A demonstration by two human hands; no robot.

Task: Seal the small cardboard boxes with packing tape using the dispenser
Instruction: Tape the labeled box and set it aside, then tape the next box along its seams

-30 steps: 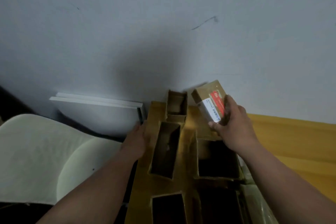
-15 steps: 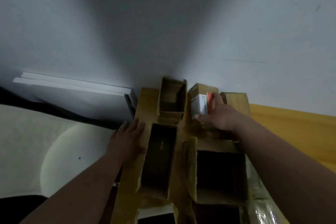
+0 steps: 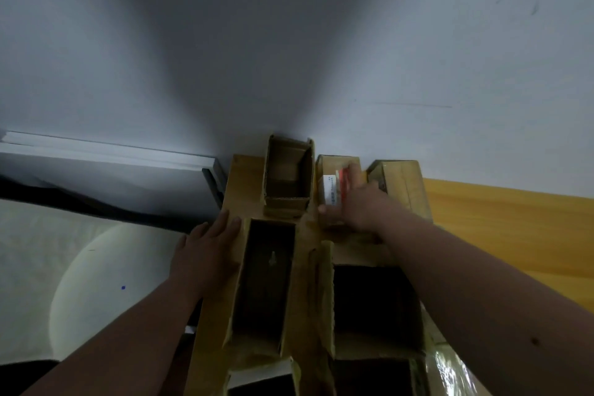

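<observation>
My right hand (image 3: 360,202) grips a small closed cardboard box with a red and white label (image 3: 332,191), set down against the wall beside another closed box (image 3: 401,183). My left hand (image 3: 209,244) rests flat with straight fingers on the left edge of the table (image 3: 239,190), next to a long open box (image 3: 265,280). A small open box (image 3: 287,175) stands at the wall. A wider open box (image 3: 373,302) lies under my right forearm. No tape dispenser is in view.
More open boxes (image 3: 263,382) sit at the bottom edge. A white board (image 3: 106,154) leans at the wall on the left, above a pale rounded seat (image 3: 96,283). The yellow tabletop (image 3: 514,228) stretches to the right. Crinkled clear plastic (image 3: 450,370) lies at the lower right.
My right hand lowered the labelled box from mid-air down to the row at the wall. My left hand stayed at the table's left edge. The view shifted closer and downward.
</observation>
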